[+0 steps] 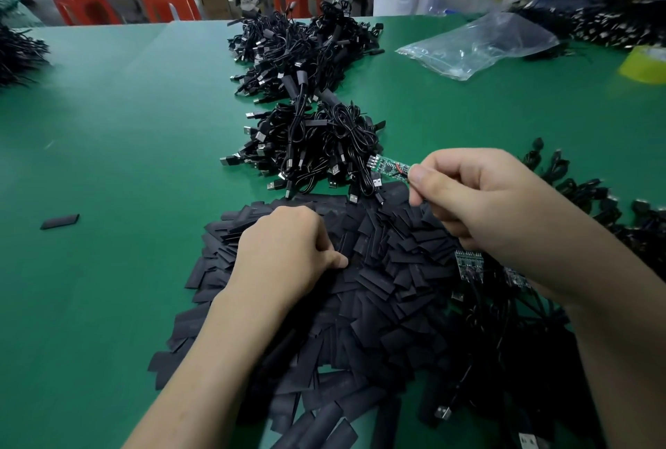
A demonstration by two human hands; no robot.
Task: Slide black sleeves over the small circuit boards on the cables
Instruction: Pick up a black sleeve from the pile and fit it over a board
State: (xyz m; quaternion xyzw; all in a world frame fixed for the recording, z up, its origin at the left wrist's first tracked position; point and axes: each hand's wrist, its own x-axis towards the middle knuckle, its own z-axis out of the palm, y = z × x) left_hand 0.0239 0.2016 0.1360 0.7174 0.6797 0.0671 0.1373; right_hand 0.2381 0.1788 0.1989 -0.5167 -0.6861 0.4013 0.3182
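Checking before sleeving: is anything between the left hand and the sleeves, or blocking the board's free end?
Nothing visible. The left hand rests on the sleeves; the board, pinched by the right hand, sticks out bare.

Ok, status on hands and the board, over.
Right hand pinches small green circuit board, no sleeve on it yet. Left hand curled on pile of flat black sleeves, grip hidden. Black USB cable bundles just beyond the board tip.
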